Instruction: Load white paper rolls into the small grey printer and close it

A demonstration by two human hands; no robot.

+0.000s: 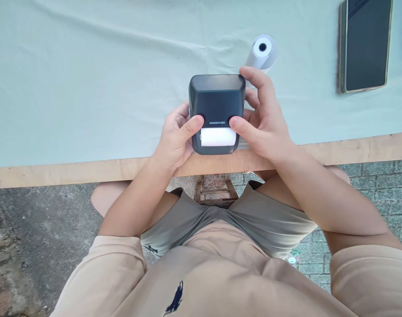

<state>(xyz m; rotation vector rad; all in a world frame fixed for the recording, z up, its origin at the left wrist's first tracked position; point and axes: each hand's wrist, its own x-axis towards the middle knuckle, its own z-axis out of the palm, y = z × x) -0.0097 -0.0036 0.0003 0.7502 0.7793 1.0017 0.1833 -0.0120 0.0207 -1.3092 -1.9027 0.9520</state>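
A black label printer [217,103] with "NIIMBOT" lettering is held between both hands, close to the table's front edge. White label paper [218,137] shows in the slot at its near end. My left hand [178,134] grips the left side, thumb on the top face. On the right side, my right hand [262,114] has its thumb beside the lettering and its index finger at the far right corner. Just beyond that hand lies a white paper roll [262,52] with a dark core, its outer layer partly loose. Some fingers are hidden beneath the printer.
A pale green cloth [89,88] covers the table, with a bare wooden edge [352,150] along the front. At the far right lies a dark-screened phone [367,44] on another flat item. Part of a further object shows at the right border.
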